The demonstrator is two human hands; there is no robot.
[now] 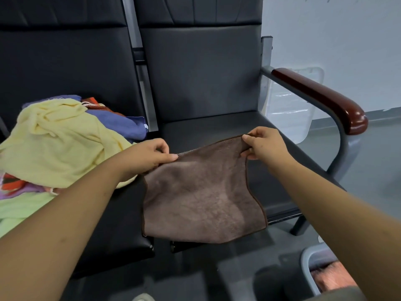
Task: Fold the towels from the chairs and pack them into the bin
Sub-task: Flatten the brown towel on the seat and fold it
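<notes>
Pinching brown towel top corners, left hand and right hand; cloth hangs between hands

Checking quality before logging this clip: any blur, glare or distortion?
Head view: wide-angle bowing at the edges; even, soft light; a glare spot on the wooden armrest; brown towel, left hand and right hand fairly sharp; bin at lower right softer.

Both arms are showing bare: the left forearm and right forearm are lying uncovered to the picture's edge. The left hand and right hand are showing bare too, the left thumbnail short and plain. Dull grey cloth, perhaps a trouser knee, is peeking in below.
</notes>
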